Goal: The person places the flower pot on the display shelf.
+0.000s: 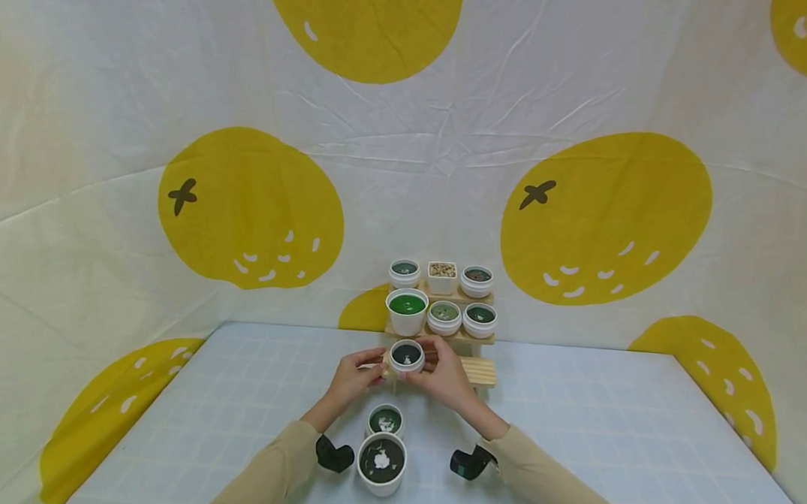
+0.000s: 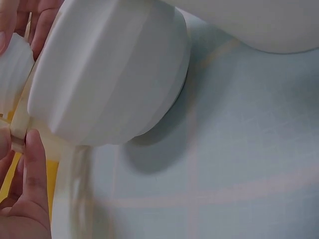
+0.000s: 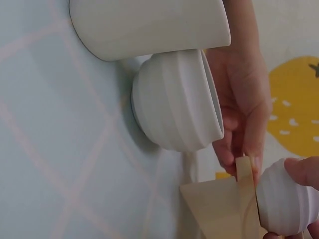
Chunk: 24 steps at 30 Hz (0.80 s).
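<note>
My right hand (image 1: 445,374) grips a small ribbed white pot (image 3: 281,199) with a dark filling and a pale patch on top. The pot sits at the left end of the lowest step of a wooden tiered stand (image 1: 481,372), its base against the wood in the right wrist view. My left hand (image 1: 352,379) pinches the edge of that step between thumb and fingers, as the left wrist view shows. Nearer me, a ribbed white pot (image 1: 385,423) with a green-dark filling stands behind a larger, smooth white pot (image 1: 382,473).
Three pots, among them a square one (image 1: 442,276) with speckled filling, line the top step. The middle step bears a taller pot (image 1: 406,312) with bright green filling and two ribbed ones (image 1: 444,319). A cloth (image 1: 582,177) printed with yellow fruit hangs behind the checked table (image 1: 605,426).
</note>
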Motion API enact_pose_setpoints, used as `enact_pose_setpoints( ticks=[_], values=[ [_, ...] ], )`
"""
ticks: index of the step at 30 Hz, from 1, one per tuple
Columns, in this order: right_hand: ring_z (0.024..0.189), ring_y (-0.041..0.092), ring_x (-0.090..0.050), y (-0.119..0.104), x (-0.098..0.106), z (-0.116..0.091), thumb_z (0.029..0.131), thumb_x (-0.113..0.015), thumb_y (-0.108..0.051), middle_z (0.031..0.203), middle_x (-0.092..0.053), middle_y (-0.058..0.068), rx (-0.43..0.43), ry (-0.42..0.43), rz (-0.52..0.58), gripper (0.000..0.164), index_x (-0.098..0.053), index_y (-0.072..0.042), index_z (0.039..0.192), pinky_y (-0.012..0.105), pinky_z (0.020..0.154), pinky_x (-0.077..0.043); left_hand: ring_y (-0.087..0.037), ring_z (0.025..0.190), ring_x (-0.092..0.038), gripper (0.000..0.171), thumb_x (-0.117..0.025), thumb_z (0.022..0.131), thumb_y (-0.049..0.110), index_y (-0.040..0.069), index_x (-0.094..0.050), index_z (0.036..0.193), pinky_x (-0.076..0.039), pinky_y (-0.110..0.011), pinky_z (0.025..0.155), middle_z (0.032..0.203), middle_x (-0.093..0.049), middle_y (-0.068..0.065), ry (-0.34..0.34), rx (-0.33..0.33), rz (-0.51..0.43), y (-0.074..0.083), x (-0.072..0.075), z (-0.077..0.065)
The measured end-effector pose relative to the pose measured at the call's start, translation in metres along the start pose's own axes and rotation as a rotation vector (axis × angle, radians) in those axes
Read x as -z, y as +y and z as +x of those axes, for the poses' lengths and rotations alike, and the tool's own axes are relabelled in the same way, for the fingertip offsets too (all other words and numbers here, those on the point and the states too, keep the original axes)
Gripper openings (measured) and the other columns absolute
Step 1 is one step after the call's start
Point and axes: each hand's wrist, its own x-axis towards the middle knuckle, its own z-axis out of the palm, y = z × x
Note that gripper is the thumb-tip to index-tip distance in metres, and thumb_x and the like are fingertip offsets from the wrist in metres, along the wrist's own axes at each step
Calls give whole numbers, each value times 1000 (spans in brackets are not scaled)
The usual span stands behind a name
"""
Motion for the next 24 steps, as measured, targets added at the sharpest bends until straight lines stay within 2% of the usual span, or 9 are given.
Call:
enact_pose_setpoints(
  ticks=[4, 10, 14, 18, 21, 24],
  values=[
    [99, 25, -64, -3, 0, 0, 68, -85, -6, 112, -62, 16, 9, -9, -16, 59, -57, -2, 119, 32, 85, -58, -9, 71, -64, 36, -62, 88, -3, -13, -58, 123, -61, -33, 70, 112, -62, -29, 2, -20, -37, 0, -1, 1],
    [99, 28, -65, -4, 0, 0, 71, -83, -4, 113, -62, 19, 32, -8, -17, 58, -57, 1, 122, 37, 86, -58, -13, 72, -64, 36, -60, 88, -6, -16, -56, 122, -60, -42, 73, 110, -60, -33, -14, -23, -36, -2, 0, 3],
    [100, 32, -64, -9, -1, -2, 71, -81, 0, 113, -62, 22, 20, 10, 17, 56, -56, 4, 121, 44, 87, -57, -16, 73, -66, 36, -61, 88, -5, -15, -57, 122, -61, -39, 72, 110, -61, -31, -7, -16, -33, 0, 0, 1],
    [102, 39, -62, -25, 2, -8, 72, -78, 4, 114, -60, 27, 7, 0, 52, 54, -53, 10, 120, 50, 89, -55, -14, 74, -66, 36, -63, 88, -3, -12, -58, 123, -61, -35, 70, 111, -63, -28, 10, -7, -38, 1, -1, 0],
    [103, 41, -61, -37, 4, -12, 74, -76, 4, 116, -59, 30, 2, -13, 56, 53, -52, 13, 120, 52, 90, -54, -11, 72, -65, 36, -62, 88, -3, -13, -58, 122, -61, -35, 71, 110, -63, -29, 7, -12, -40, 1, -1, -1],
    [101, 41, -61, -37, 4, -13, 74, -76, 5, 115, -59, 30, 5, -1, 58, 52, -52, 13, 119, 52, 89, -54, -10, 70, -64, 36, -61, 88, -5, -15, -57, 122, -61, -39, 73, 110, -62, -32, -5, -15, -42, 7, 0, -4]
  ],
)
